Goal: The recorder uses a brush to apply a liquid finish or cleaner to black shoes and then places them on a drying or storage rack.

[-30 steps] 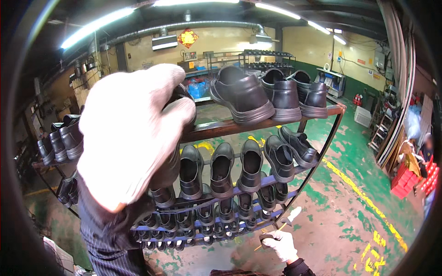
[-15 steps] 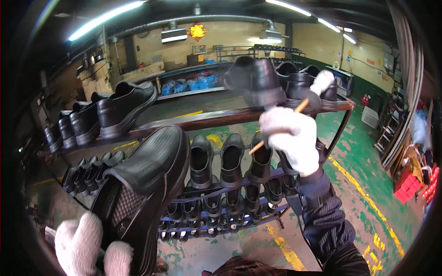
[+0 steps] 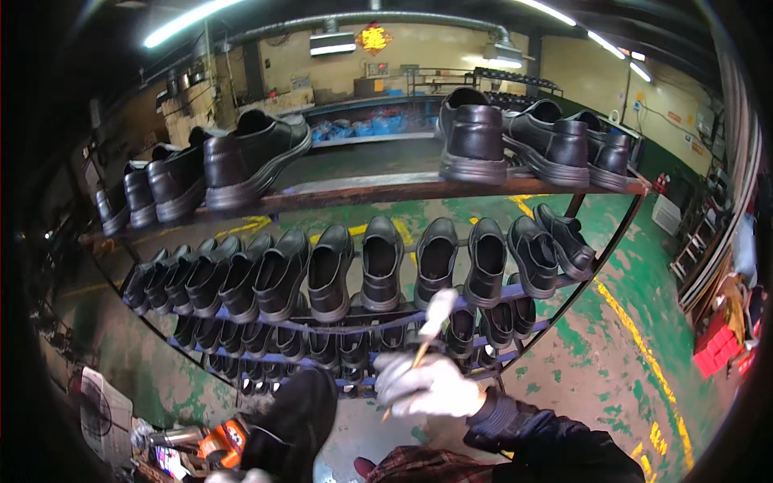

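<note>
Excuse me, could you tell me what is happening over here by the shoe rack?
A person in white gloves stands in front of a tiered rack filled with black shoes. The right hand holds a small brush with a pale head, pointing up toward the rack. At the bottom edge, the left hand is barely in view under a black shoe held low, so its grip cannot be judged. The top shelf holds shoes at both ends, with a gap in the middle.

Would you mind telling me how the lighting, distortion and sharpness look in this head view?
Head view: ceiling tube lights glare white; the top shelf bows with fisheye bending; the rim falls into black vignette; the right hand with its stick is slightly motion-blurred; the black shoe at the lower edge is dark and soft.
</note>
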`<state>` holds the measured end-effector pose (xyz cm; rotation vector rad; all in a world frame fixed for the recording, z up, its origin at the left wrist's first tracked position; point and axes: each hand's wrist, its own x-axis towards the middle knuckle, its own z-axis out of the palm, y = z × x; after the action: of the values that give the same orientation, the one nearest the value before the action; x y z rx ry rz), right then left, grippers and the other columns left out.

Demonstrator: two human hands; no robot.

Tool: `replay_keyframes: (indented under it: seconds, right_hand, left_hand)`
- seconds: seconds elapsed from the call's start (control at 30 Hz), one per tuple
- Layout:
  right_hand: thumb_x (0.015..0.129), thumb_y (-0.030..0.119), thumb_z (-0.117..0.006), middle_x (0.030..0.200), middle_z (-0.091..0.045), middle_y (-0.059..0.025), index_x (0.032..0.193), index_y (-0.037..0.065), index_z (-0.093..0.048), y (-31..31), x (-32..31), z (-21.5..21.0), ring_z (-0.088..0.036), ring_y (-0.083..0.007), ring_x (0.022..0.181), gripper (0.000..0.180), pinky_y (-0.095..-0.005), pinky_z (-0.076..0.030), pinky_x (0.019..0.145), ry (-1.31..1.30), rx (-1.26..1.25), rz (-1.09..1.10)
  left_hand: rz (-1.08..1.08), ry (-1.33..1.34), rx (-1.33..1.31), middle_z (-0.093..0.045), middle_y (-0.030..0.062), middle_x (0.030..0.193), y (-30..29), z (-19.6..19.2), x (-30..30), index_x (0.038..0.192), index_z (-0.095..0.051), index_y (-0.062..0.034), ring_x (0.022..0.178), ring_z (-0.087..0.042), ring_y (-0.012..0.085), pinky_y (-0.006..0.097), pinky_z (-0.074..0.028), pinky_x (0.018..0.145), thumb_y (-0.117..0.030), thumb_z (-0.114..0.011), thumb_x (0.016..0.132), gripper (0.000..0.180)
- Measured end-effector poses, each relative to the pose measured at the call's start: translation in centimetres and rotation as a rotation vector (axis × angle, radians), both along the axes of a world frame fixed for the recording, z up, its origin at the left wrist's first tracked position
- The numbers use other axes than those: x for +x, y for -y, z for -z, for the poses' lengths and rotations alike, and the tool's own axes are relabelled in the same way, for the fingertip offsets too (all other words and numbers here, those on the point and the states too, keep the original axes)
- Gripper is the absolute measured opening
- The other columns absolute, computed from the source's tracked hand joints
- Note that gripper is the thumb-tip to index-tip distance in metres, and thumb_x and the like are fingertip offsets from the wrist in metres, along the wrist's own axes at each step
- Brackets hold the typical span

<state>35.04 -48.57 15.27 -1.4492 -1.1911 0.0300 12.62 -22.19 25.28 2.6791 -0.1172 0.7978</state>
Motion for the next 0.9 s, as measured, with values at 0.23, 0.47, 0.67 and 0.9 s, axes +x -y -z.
replay_keyframes:
  seconds: [0.23,0.47,0.67,0.9]
  right_hand:
    - [0.083,0.007,-0.065,0.085,-0.063,0.0016,0.1,-0.002,-0.068,-2.6,-2.1,7.2,-0.053,-0.0077,0.079,0.019,-0.0241,-0.045,0.076,-0.814,-0.242,-0.224]
    - [0.092,0.02,-0.063,0.088,-0.059,0.0017,0.102,0.004,-0.063,-3.3,-4.2,20.0,-0.054,-0.0092,0.084,0.019,-0.0265,-0.044,0.077,-0.708,-0.504,-0.165]
    - [0.091,0.032,-0.067,0.111,-0.066,-0.0071,0.118,0.001,-0.063,-5.1,-5.8,19.5,-0.058,-0.0191,0.107,0.042,-0.0344,-0.043,0.098,-0.852,-0.634,-0.112]
    - [0.091,0.038,-0.061,0.12,-0.066,-0.013,0.113,0.015,-0.074,-4.9,-6.9,18.0,-0.057,-0.0292,0.118,0.034,-0.0411,-0.041,0.102,-0.593,-0.764,-0.321]
  left_hand:
    - [0.722,0.053,0.108,-0.05,0.0045,0.058,2.5,7.6,2.6,0.088,-0.071,-0.0095,0.053,-0.055,0.0239,0.039,-0.046,0.053,-0.02,-0.072,0.072,0.02]
    - [0.889,-0.129,-0.261,-0.065,0.0162,0.072,3.7,11.5,4.2,0.101,-0.072,-0.001,0.06,-0.063,0.03,0.039,-0.051,0.056,-0.024,-0.068,0.082,0.03]
    - [0.082,-0.56,-1.109,-0.069,0.0051,0.097,2.3,20.1,0.6,0.117,-0.065,0.0001,0.078,-0.063,0.0143,0.029,-0.051,0.072,-0.012,-0.062,0.095,0.025]
    - [-0.259,-1.223,-1.851,-0.061,-0.0009,0.076,-3.3,27.6,-2.3,0.102,-0.064,-0.0064,0.062,-0.056,0.0111,0.028,-0.048,0.058,-0.038,-0.057,0.096,0.033]
